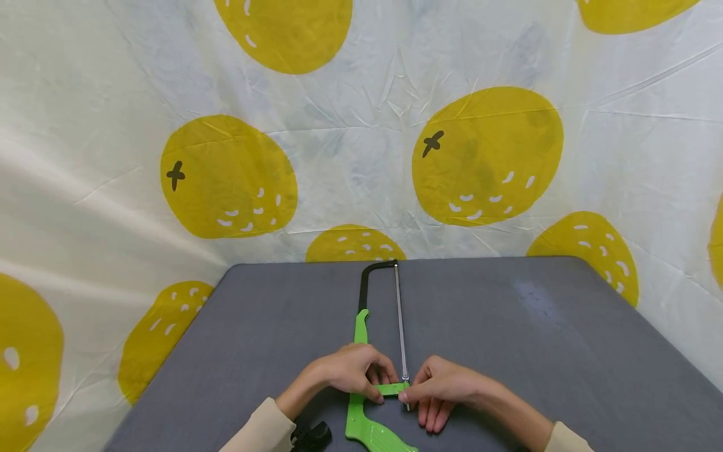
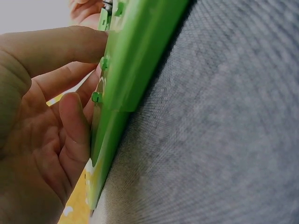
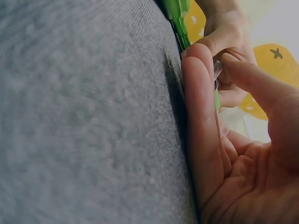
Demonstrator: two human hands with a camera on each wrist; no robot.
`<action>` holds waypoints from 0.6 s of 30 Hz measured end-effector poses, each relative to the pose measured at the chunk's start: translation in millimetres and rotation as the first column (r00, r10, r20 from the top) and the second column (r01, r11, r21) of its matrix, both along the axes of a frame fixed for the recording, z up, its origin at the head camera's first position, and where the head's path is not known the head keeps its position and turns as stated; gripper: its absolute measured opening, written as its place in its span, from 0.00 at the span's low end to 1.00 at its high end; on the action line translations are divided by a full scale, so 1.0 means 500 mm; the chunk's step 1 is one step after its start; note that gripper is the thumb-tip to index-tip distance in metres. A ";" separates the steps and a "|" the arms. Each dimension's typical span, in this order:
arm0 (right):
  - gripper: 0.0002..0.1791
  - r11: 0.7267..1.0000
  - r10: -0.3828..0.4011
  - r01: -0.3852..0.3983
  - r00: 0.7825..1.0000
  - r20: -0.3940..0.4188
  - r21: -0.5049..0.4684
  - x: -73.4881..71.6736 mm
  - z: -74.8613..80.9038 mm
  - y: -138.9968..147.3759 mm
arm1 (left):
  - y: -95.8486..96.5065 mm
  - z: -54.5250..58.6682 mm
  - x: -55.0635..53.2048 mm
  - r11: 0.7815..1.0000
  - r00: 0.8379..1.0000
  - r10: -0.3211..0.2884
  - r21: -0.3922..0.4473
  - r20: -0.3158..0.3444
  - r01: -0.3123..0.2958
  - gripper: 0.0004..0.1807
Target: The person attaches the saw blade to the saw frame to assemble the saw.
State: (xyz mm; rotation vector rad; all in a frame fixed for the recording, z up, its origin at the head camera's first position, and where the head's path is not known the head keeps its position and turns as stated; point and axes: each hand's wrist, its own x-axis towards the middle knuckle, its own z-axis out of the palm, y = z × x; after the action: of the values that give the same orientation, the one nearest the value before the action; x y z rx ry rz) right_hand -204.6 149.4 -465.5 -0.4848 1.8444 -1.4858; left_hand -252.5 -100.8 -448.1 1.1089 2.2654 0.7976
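Observation:
A hacksaw (image 1: 362, 329) with a green handle and black front frame lies flat, its thin blade (image 1: 400, 320) on the right side. My left hand (image 1: 356, 369) grips the green crossbar by the near end of the blade; the left wrist view shows its fingers against the green frame (image 2: 135, 56). With thumb and fingertips, my right hand (image 1: 446, 386) pinches the metal fitting at the blade's near end. Seen from the right wrist, that small metal piece (image 3: 218, 69) shows beside the thumb tip, and the fingers partly hide it.
The hacksaw lies on a grey cloth-covered table (image 1: 282, 314). A black object (image 1: 312, 436), partly hidden by the left sleeve, sits near the front edge. Behind the table hangs a white curtain (image 1: 361, 176) printed with yellow fruit.

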 end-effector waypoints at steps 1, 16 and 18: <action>0.18 1.000 0.003 -0.003 1.000 0.000 -0.002 0.000 -0.001 0.000 | 0.000 0.000 0.000 1.000 1.000 0.001 -0.001 -0.001 -0.001 0.16; 0.14 0.996 0.078 -0.074 0.994 0.073 -0.053 -0.011 -0.003 0.015 | 0.001 -0.005 -0.002 1.000 1.000 0.001 0.000 0.001 -0.001 0.16; 0.13 0.995 0.083 -0.078 0.994 0.072 -0.059 -0.013 -0.004 0.016 | 0.002 -0.005 -0.002 1.000 1.000 0.001 -0.001 -0.003 -0.001 0.16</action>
State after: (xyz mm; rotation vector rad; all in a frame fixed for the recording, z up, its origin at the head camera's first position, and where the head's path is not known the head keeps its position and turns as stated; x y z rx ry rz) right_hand -210.9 157.6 -467.4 -0.5174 1.7097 -1.4845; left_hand -253.4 -100.0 -450.6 1.1089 2.2690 0.7961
